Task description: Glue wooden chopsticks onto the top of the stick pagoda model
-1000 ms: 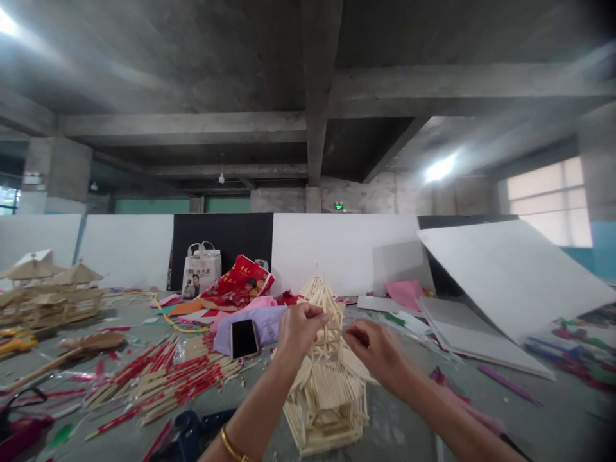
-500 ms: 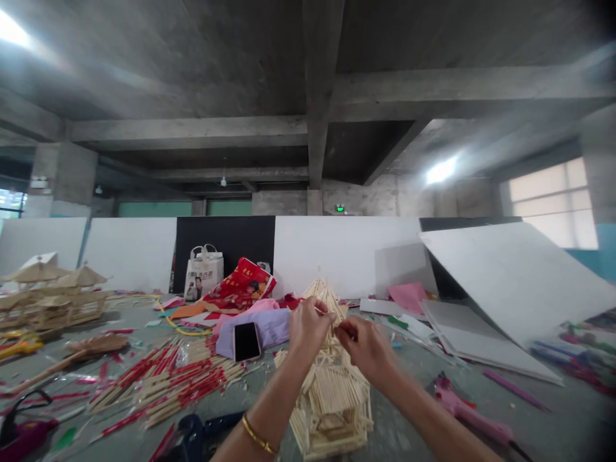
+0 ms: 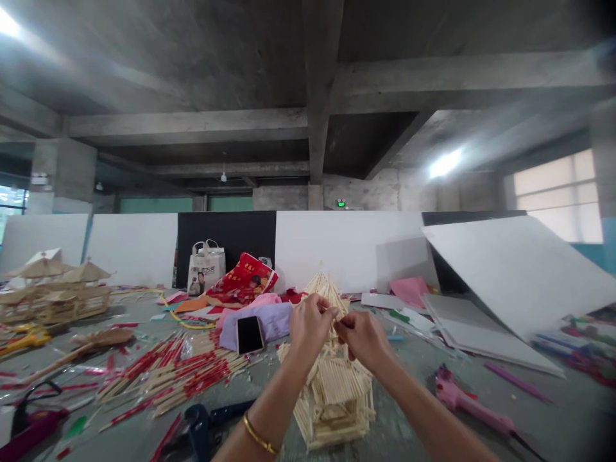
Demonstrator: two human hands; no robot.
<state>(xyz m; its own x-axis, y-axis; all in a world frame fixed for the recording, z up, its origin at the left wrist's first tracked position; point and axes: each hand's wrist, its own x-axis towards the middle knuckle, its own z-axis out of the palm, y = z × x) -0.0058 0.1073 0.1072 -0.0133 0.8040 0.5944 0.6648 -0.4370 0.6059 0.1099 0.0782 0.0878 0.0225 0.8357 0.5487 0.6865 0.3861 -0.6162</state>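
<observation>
A pale stick-built model house (image 3: 337, 391) with a pointed, tower-like roof behind it stands in front of me. My left hand (image 3: 312, 321) is at the upper part of the model, its thumb and fingers pinched together. Close by on the right, my right hand (image 3: 362, 333) is also pinched, its fingertips nearly meeting those of the left. Whatever lies between the fingertips is too small to make out. A gold bangle (image 3: 260, 436) is on my left forearm.
Red-and-tan sticks (image 3: 187, 378) lie to the left, near a phone (image 3: 249, 335) on purple cloth. A pink glue gun (image 3: 474, 407) and white boards (image 3: 491, 330) are on the right. A dark blue tool (image 3: 197, 427) sits front left, and finished-looking wooden models (image 3: 62, 295) far left.
The view has shifted slightly. My right hand's fingers have closed in a little nearer to my left hand's fingertips.
</observation>
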